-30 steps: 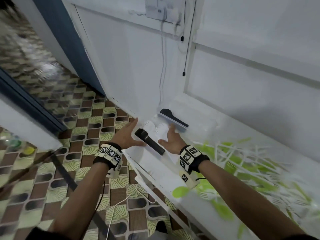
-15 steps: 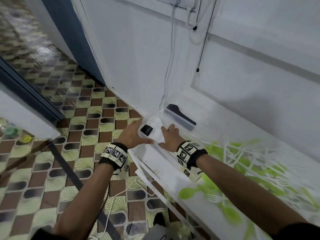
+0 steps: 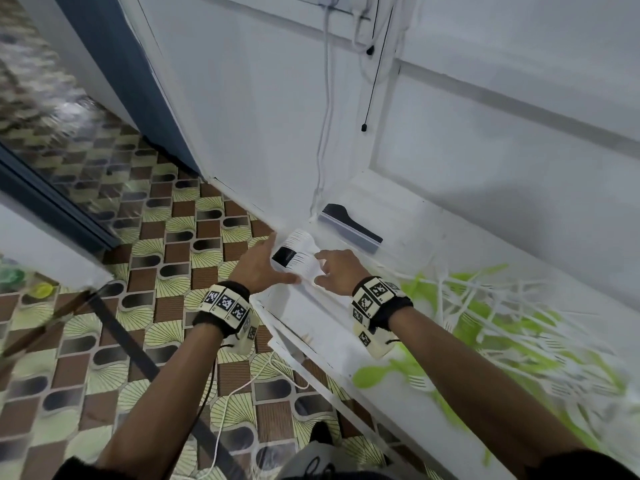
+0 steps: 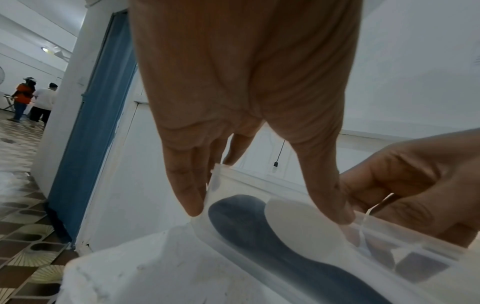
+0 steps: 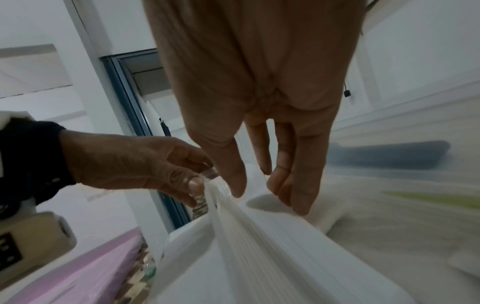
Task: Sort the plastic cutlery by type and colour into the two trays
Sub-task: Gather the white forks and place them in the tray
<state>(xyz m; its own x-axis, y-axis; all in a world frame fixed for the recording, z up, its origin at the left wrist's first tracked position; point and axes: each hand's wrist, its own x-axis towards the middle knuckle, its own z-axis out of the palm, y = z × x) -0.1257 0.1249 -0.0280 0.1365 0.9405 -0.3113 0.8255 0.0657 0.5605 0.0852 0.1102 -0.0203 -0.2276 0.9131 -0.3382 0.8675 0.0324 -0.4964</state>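
Note:
At the left end of the white table (image 3: pixel 311 327), both hands hold up a clear plastic tray (image 3: pixel 299 252) with a black piece inside, tilted on its edge. My left hand (image 3: pixel 273 265) pinches its left rim between thumb and fingers (image 4: pixel 187 197). On the other side, my right hand (image 3: pixel 323 271) grips the tray's ribbed wall (image 5: pixel 259 236). A second clear tray (image 3: pixel 349 228) with a dark piece lies flat by the wall behind. Green and white plastic cutlery (image 3: pixel 502 323) lies in a heap on the table to the right.
The table's left edge drops to a patterned tiled floor (image 3: pixel 156 271). Cables (image 3: pixel 325 133) hang down the white wall above the trays. Two people (image 4: pixel 33 100) stand far off past a blue door frame.
The tray lay flat between my hands a second ago; both hands have since taken its sides and tipped it up on edge, slightly further from me.

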